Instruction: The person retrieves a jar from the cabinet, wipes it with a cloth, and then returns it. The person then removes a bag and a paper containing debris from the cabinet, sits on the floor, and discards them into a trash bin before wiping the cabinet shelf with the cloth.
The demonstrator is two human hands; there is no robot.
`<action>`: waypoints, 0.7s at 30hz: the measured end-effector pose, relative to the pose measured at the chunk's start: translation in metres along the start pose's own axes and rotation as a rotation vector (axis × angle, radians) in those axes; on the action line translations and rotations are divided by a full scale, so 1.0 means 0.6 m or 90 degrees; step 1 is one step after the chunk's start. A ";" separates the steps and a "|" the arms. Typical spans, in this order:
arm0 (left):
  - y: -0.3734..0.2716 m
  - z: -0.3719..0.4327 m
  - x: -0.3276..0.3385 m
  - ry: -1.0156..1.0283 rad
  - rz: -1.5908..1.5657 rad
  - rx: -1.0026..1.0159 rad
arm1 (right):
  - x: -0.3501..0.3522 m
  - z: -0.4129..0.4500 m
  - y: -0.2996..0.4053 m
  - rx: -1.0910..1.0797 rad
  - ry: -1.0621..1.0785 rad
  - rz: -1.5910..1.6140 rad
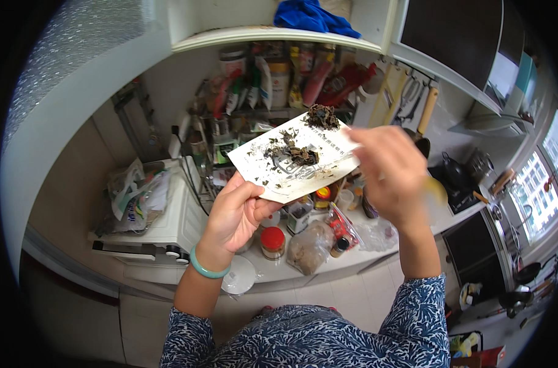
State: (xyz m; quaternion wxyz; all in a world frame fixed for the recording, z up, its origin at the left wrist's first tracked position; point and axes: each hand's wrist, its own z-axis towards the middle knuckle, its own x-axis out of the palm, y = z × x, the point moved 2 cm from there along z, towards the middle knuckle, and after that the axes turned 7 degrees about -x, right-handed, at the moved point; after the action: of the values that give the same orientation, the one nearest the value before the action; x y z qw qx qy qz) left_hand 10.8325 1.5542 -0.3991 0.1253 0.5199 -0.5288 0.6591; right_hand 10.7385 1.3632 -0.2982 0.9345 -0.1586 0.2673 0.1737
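My left hand (235, 209) grips the lower left corner of a white paper booklet (336, 163), thumb on top. The booklet bears printed writing and a drawing, and it is held tilted above the counter. Dark, dried, crumpled flakes lie on it: one clump (322, 117) at the far corner, another clump (303, 155) near the middle, with crumbs scattered around. At the booklet's right edge is my right hand (389, 170), blurred, its fingertips close to the paper. Whether those fingers pinch anything cannot be made out.
Below the booklet, a red-lidded jar (273, 243), a tied plastic bag (311, 248) and a small dark-capped bottle (340, 247) stand on the counter (279, 272). Plastic bags (138, 198) lie on a white appliance (187, 216) at left. An open cabinet shelf (270, 33) overhangs, holding a blue cloth (313, 17).
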 end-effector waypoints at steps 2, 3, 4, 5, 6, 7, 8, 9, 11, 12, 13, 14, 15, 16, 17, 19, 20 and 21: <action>0.020 0.017 0.009 0.007 -0.003 -0.031 | -0.043 -0.044 -0.034 0.206 -0.017 -0.028; 0.031 0.029 0.014 0.017 0.002 -0.055 | -0.060 -0.079 -0.053 0.304 -0.027 -0.047; 0.043 0.041 0.014 0.044 -0.007 -0.068 | -0.073 -0.110 -0.067 0.397 -0.020 -0.036; 0.055 0.052 0.019 0.048 -0.009 -0.087 | -0.088 -0.143 -0.081 0.492 -0.016 -0.027; 0.068 0.065 0.028 0.072 -0.023 -0.110 | -0.103 -0.188 -0.096 0.539 -0.037 -0.012; 0.085 0.077 0.036 0.092 -0.040 -0.133 | -0.116 -0.231 -0.107 0.585 -0.057 0.004; 0.103 0.091 0.043 0.073 -0.005 -0.146 | -0.136 -0.262 -0.108 0.624 -0.041 -0.024; 0.120 0.099 0.050 0.075 -0.004 -0.163 | -0.158 -0.288 -0.109 0.645 -0.021 -0.052; 0.163 0.130 0.061 0.130 -0.066 -0.181 | -0.199 -0.347 -0.107 0.756 -0.051 -0.076; 0.172 0.141 0.083 0.119 -0.072 -0.193 | -0.219 -0.371 -0.112 0.773 -0.074 -0.079; 0.187 0.158 0.093 0.130 -0.070 -0.211 | -0.236 -0.397 -0.115 0.784 -0.080 -0.097; 0.202 0.173 0.102 0.136 -0.070 -0.217 | -0.251 -0.420 -0.117 0.813 -0.091 -0.097; 0.215 0.179 0.109 0.139 -0.070 -0.220 | -0.265 -0.436 -0.112 0.842 -0.103 -0.091; 0.229 0.185 0.116 0.127 -0.073 -0.235 | -0.278 -0.445 -0.106 0.893 -0.084 -0.092; 0.243 0.188 0.121 0.133 -0.067 -0.243 | -0.288 -0.471 -0.105 0.902 -0.104 -0.059; 0.259 0.197 0.139 0.152 -0.077 -0.258 | -0.312 -0.491 -0.103 0.929 -0.095 -0.070; 0.269 0.208 0.156 0.162 -0.105 -0.266 | -0.326 -0.495 -0.106 0.933 -0.116 -0.070; 0.285 0.214 0.165 0.172 -0.099 -0.286 | -0.341 -0.509 -0.098 0.945 -0.127 -0.088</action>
State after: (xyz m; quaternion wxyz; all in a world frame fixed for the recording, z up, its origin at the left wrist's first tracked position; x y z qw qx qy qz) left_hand 10.7390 1.3396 -0.4278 0.3573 0.4257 -0.5985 0.5770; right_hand 10.4639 1.1429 -0.4194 0.8245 0.5132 0.2176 -0.0977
